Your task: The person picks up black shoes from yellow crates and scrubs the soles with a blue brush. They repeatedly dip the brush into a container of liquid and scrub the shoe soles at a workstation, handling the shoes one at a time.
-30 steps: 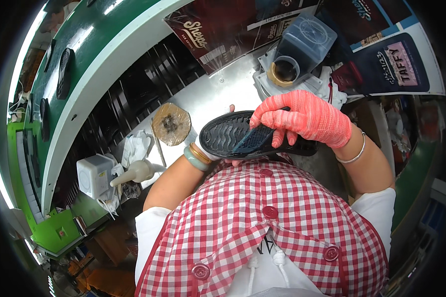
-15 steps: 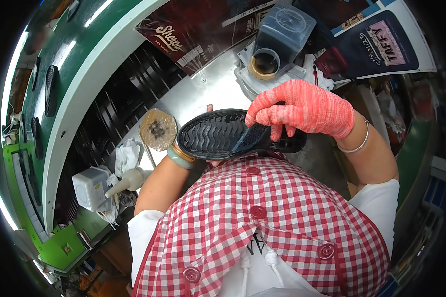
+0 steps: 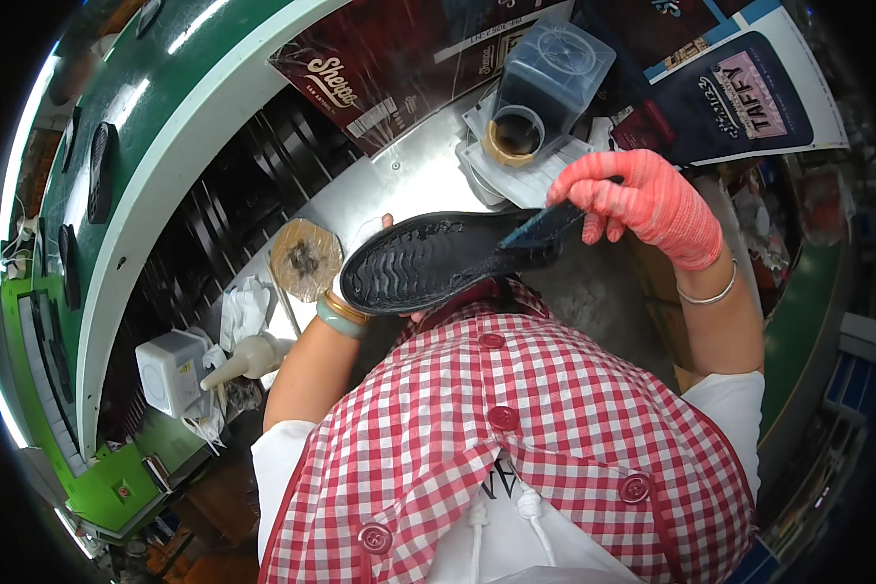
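While right fingers [image 3: 615,177] pinch dark tool [image 3: 547,227], left fingers [image 3: 387,221] clamp black sole [image 3: 414,263]; taped cup [image 3: 506,146], dark inside, beside bluish tub [image 3: 563,68]

Bright light glares white off the metal tabletop [image 3: 420,177] and streaks the glossy green surface [image 3: 165,76] at far left. Fisheye distortion bows its pale rim [image 3: 162,161]; corners fall black, and the right edge looks dim and soft.

A green conveyor belt [image 3: 170,83] runs beside a pale rail [image 3: 127,224] — a white plastic container [image 3: 170,375] sits near a nozzle-tipped bottle [image 3: 255,357], maroon printed packaging [image 3: 370,49] lying farther up.
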Demonstrator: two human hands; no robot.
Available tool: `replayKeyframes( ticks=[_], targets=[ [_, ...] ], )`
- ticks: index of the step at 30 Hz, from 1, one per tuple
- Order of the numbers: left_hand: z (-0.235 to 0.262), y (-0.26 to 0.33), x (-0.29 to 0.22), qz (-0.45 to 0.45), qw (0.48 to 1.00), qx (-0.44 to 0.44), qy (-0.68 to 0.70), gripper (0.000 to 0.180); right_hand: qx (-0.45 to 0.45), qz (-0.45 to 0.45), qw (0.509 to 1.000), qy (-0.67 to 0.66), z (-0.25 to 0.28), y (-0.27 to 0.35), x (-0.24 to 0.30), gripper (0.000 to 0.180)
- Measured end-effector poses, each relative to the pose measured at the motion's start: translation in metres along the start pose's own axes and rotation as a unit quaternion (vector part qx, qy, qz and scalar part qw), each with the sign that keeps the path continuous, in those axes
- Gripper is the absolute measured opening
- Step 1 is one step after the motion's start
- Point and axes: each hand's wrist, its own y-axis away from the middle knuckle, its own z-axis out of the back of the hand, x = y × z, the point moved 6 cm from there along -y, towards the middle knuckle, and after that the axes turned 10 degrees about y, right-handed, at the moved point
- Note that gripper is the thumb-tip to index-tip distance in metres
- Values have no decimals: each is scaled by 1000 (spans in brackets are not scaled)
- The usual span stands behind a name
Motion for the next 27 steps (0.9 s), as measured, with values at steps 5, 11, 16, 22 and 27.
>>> replayKeyframes(
  ticks=[5,11,16,22,27],
  targets=[
    [-29,1,3,-158,980,-114,-30,74,-193,64,964,-173,16,2,-10,24],
    [-69,-12,2,-206,977,-8,-56,69,-234,147,920,-277,-18,12,16,18],
    [-88,-23,-14,-276,957,2,-95,60,-252,426,860,125,-69,23,50,22],
    [-101,-24,-10,-229,960,46,-156,62,-303,261,915,-63,-43,-2,17,19],
    [-134,-13,1,-220,960,108,-139,56,-513,308,780,-184,1,47,9,26]
  ],
)
